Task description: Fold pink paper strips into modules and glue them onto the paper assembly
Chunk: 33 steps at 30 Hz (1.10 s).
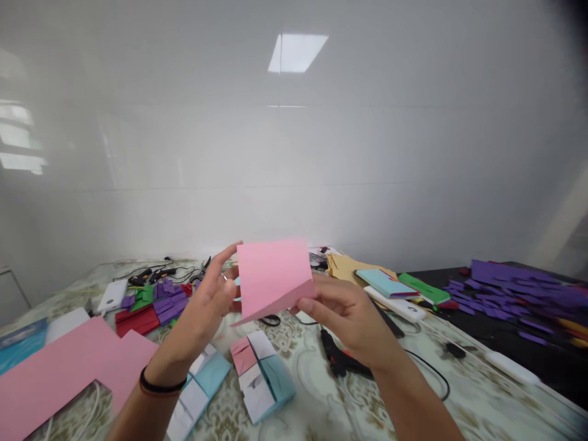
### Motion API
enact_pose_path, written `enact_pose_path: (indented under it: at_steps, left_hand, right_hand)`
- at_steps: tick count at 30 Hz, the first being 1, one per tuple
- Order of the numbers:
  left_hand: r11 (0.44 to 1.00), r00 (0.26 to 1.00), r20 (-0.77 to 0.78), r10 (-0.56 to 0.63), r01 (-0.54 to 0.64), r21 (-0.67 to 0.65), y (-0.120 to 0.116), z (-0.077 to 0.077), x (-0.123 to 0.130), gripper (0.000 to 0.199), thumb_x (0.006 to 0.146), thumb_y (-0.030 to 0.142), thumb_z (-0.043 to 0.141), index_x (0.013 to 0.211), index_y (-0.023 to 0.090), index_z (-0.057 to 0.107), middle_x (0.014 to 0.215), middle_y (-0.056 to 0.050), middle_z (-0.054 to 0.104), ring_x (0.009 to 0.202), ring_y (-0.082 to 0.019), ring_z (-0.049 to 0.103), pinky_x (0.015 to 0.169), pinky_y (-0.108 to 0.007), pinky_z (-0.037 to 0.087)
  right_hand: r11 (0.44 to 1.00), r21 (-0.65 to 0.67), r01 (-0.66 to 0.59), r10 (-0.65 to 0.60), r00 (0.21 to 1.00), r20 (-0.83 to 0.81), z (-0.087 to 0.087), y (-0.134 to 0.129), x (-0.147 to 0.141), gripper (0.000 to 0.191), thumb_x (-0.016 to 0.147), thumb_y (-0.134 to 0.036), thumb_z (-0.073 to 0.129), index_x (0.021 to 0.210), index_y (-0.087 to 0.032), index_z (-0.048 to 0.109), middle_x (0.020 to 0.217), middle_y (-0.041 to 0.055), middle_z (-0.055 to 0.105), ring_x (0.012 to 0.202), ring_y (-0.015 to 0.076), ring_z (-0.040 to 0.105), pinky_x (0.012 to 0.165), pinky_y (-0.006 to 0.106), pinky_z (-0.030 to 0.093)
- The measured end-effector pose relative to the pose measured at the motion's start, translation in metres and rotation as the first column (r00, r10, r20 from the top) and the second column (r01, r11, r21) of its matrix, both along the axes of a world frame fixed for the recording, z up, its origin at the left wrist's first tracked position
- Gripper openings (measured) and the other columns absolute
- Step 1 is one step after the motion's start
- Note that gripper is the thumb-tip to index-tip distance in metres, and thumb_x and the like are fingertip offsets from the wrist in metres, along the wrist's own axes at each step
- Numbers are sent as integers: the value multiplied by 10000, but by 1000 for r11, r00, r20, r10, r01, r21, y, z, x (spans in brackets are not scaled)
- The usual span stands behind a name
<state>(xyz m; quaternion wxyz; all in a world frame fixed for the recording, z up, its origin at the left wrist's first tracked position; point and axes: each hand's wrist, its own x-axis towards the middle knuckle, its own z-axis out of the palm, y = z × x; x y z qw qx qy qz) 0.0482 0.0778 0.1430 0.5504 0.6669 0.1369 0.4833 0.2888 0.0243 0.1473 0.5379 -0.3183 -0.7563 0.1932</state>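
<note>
Well, at the lower left of the frame lies pink sheeting (55, 373); you can't tell whether it is one notched sheet or overlapping ones. Above it, near the middle left, sit folded red, green and purple pieces (156, 303), too crowded to count.

Your left hand (209, 303) is part open, its fingers curled around the left edge of one pink paper piece (273, 269), raised at the centre; how firmly they grip it, you can't tell. Below, two patchwork blocks (197, 389) (270, 376) rest on the table (316, 404), seemingly already put together. The pink piece looks only part shaped: it has a crease, but its lower flap angles away rather than lying flat.

Your right hand (353, 315) pinches its lower right corner, fingers closed on the paper. Beneath that hand is one black glue gun (340, 360). Farther right come one light-blue folded stack (386, 283), one green one (422, 288), and uncountable, blurred purple strips (487, 300).
</note>
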Motion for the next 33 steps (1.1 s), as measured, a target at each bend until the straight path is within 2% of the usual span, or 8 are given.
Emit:
enact_pose_path:
  at_steps: [4, 11, 16, 21, 24, 29, 31, 33]
  left_hand:
    - [995, 996, 74, -38, 31, 94, 3, -2, -2, 923, 788, 744, 739, 1561, 371, 398, 1494, -185, 549, 1030, -302, 730, 797, -401, 630]
    - [972, 967, -105, 234, -231, 39, -4, 6, 1, 498, 827, 368, 846, 1274, 238, 670, 1023, -72, 755, 845, -208, 725, 699, -285, 599]
    - [924, 925, -14, 379, -380, -46, 7, 3, 6, 354, 793, 349, 857, 1060, 173, 705, 847, -18, 734, 664, -141, 664, 587, -234, 548]
    - [872, 857, 162, 489, -474, -121, 5, -1, 11, 365, 814, 348, 839, 1085, 201, 644, 879, -11, 737, 711, -145, 681, 637, -250, 579]
    - [896, 886, 137, 443, -432, -99, -3, 3, 12, 376, 808, 343, 838, 1076, 218, 605, 904, -21, 739, 751, -161, 704, 661, -262, 586]
    - [960, 957, 82, 279, -277, -28, -5, 11, -4, 607, 894, 374, 765, 1434, 325, 493, 976, -46, 776, 695, -174, 720, 654, -301, 601]
    - [987, 986, 66, 150, -154, 52, -3, 13, -17, 410, 995, 545, 598, 1319, 305, 671, 1067, -92, 784, 783, -203, 749, 702, -327, 620]
    - [985, 999, -35, 3, 3, 172, -4, 14, -32, 714, 948, 805, 394, 1142, 257, 809, 1133, -145, 775, 992, -288, 758, 842, -398, 632]
  right_hand:
    - [999, -43, -32, 30, 999, -40, 0, 0, -3, 314, 992, -441, 655, 824, -212, 790, 861, 57, 751, 784, 176, 650, 687, 291, 526]
    - [982, -123, -144, 151, 987, 49, 1, 1, 4, 212, 970, -372, 697, 861, -216, 791, 891, 53, 741, 836, 178, 693, 754, 287, 569]
    - [993, -96, 69, -66, 997, 43, 0, 5, 9, 285, 924, -274, 721, 1200, -301, 783, 1299, 84, 723, 1125, 232, 714, 896, 355, 629]
    - [985, -49, 168, -166, 985, 42, 0, 1, -5, 505, 911, -259, 718, 1405, -353, 666, 1368, 61, 720, 983, 209, 760, 873, 405, 665]
    - [978, 45, 204, -207, 975, 79, 0, -3, -10, 361, 895, -184, 687, 1191, -359, 797, 1220, 25, 792, 1027, 229, 759, 925, 410, 635]
    - [989, 71, 131, -133, 991, 20, 2, -6, 1, 228, 853, -168, 747, 965, -329, 862, 959, 27, 835, 879, 211, 772, 787, 311, 619]
    - [999, 38, 28, -27, 999, -35, 2, -5, 6, 153, 847, -223, 798, 949, -317, 865, 937, 39, 835, 843, 205, 772, 745, 287, 614]
    - [998, 4, -60, 60, 994, -96, 2, -4, 10, 92, 844, -315, 840, 932, -307, 866, 909, 50, 833, 807, 201, 768, 703, 273, 609]
